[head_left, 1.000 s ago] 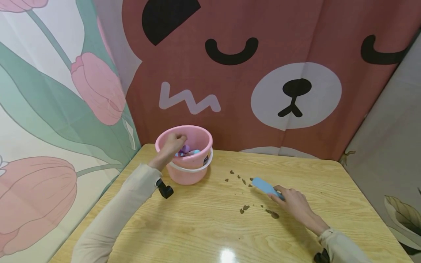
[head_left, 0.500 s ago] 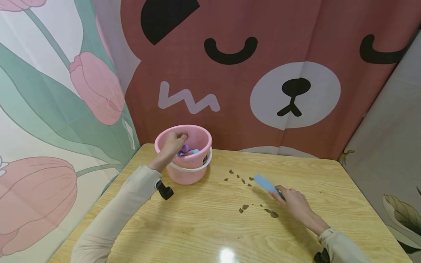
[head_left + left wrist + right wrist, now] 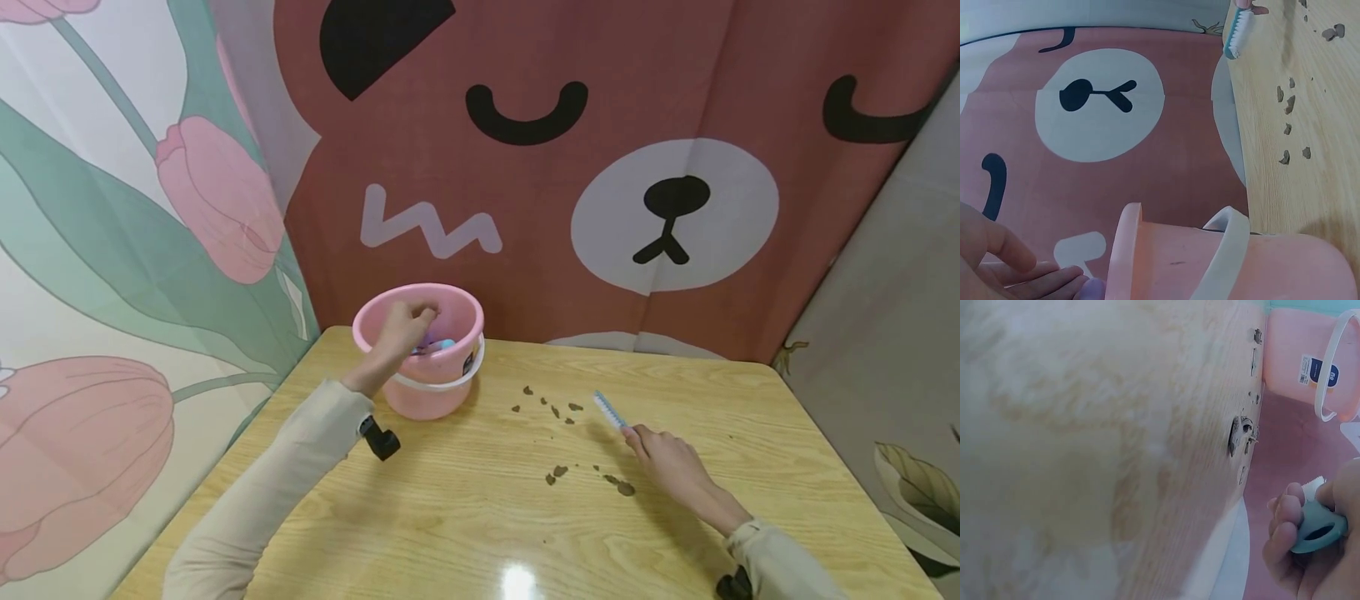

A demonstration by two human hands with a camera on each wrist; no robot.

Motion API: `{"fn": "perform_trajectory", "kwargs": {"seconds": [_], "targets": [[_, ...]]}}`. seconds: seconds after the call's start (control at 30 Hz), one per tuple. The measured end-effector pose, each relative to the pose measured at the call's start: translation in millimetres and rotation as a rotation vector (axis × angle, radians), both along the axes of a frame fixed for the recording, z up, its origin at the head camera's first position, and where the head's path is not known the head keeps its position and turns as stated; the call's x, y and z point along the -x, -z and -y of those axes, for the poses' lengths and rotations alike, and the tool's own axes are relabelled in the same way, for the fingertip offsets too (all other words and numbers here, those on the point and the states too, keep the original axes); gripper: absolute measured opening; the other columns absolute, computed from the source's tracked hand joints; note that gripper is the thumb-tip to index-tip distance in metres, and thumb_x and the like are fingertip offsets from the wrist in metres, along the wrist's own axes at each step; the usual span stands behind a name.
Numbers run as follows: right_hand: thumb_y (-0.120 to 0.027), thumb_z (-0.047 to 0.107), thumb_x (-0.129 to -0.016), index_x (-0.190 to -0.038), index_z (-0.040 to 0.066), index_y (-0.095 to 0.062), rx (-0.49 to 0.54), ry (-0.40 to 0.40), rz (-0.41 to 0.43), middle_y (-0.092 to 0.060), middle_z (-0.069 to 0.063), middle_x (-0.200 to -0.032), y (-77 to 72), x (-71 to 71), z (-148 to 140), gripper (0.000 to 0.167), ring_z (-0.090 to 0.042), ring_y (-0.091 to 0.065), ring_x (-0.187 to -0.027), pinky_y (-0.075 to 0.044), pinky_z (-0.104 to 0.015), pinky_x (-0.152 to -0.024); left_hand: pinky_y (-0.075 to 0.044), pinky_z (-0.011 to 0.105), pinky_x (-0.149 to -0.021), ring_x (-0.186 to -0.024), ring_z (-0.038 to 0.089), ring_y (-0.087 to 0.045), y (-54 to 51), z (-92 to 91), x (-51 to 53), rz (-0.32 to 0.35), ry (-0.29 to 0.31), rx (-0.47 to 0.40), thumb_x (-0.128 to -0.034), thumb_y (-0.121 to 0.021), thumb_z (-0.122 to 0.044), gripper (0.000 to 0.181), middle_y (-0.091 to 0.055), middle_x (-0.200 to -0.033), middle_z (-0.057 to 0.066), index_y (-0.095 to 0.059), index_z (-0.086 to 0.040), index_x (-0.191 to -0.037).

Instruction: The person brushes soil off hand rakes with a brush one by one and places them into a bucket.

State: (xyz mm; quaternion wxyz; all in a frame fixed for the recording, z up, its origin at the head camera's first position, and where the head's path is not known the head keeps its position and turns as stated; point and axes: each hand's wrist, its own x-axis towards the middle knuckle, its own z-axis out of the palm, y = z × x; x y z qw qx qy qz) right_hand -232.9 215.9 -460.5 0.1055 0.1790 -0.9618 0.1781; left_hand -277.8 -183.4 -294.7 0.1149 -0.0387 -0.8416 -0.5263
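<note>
In my right hand (image 3: 671, 467) I grip the handle of a light blue brush (image 3: 609, 409) with white bristles, held above the table's right half. The right wrist view shows the fingers (image 3: 1285, 525) curled round its handle, which has a slot at the end. My left hand (image 3: 405, 332) reaches over the near rim of a pink bucket (image 3: 427, 400) at the back left. In the left wrist view its fingertips (image 3: 1072, 272) are by a rounded purple thing (image 3: 1092, 289) at the bucket's mouth. Whether they hold it cannot be made out. Light blue things (image 3: 442, 345) also lie inside.
Several small brown crumbs or clods (image 3: 555, 411) are scattered on the wooden table (image 3: 420, 517) between bucket and brush, with more nearer the front (image 3: 625, 488). The bucket's white handle (image 3: 435, 387) hangs down its front. A printed curtain stands right behind the table.
The brush has turned in my right hand, so its bristles show instead of its flat blue back. My left hand has moved slightly right within the bucket's mouth.
</note>
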Motion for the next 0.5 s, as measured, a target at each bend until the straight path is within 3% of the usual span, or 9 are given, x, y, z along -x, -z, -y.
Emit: {"fn": "perform_trajectory", "kwargs": {"seconds": [0.1, 0.23, 0.3, 0.4, 0.5], "targets": [[-0.051, 0.017, -0.105, -0.095, -0.002, -0.065, 0.008, -0.007, -0.004, -0.06, -0.004, -0.069, -0.8, -1.0, -0.7, 0.026, -0.008, -0.032, -0.042, -0.026, -0.022, -0.037, -0.039, 0.018, -0.053, -0.054, 0.008, -0.044, -0.5, -2.0, -2.7, -0.002, 0.005, 0.027, -0.0975, -0.05, -0.005, 0.024, -0.054, -0.073, 0.006, -0.07, 0.004, -0.109], [-0.052, 0.013, -0.103, -0.095, -0.002, -0.065, 0.008, -0.004, -0.011, -0.071, -0.012, -0.088, -1.9, -3.0, -1.2, 0.021, -0.009, -0.033, -0.043, -0.028, -0.023, -0.036, -0.045, 0.022, -0.067, -0.069, 0.012, -0.054, -2.4, -3.2, -5.8, -0.034, 0.003, 0.079, -0.097, -0.048, -0.003, 0.032, -0.068, -0.101, 0.018, -0.066, 0.005, -0.123], [-0.052, 0.013, -0.103, -0.094, 0.0, -0.065, -0.007, 0.01, -0.016, -0.068, -0.008, -0.078, -2.6, -3.5, -1.5, 0.021, -0.009, -0.033, -0.043, -0.027, -0.023, -0.036, -0.047, 0.025, -0.078, -0.085, 0.017, -0.059, -3.5, -3.6, -6.5, -0.05, 0.005, 0.091, -0.0966, -0.047, -0.002, 0.034, -0.066, -0.118, 0.02, -0.065, 0.005, -0.125], [-0.051, 0.015, -0.104, -0.086, 0.003, -0.061, -0.028, 0.036, -0.033, -0.052, 0.0, -0.06, -3.7, -3.1, -1.9, 0.024, -0.01, -0.032, -0.041, -0.025, -0.023, -0.035, -0.047, 0.028, -0.082, -0.097, 0.022, -0.06, -4.5, -4.6, -7.0, -0.075, 0.015, 0.095, -0.0963, -0.047, -0.003, 0.034, -0.062, -0.126, 0.021, -0.065, 0.005, -0.125], [-0.05, 0.016, -0.105, -0.079, 0.006, -0.054, -0.035, 0.048, -0.058, -0.039, 0.002, -0.053, -4.3, -2.3, -2.4, 0.028, -0.01, -0.031, -0.04, -0.025, -0.023, -0.035, -0.046, 0.022, -0.07, -0.079, 0.017, -0.06, -4.9, -5.6, -8.2, -0.095, 0.023, 0.086, -0.0959, -0.048, -0.002, 0.033, -0.064, -0.122, 0.021, -0.066, 0.005, -0.123]]}}
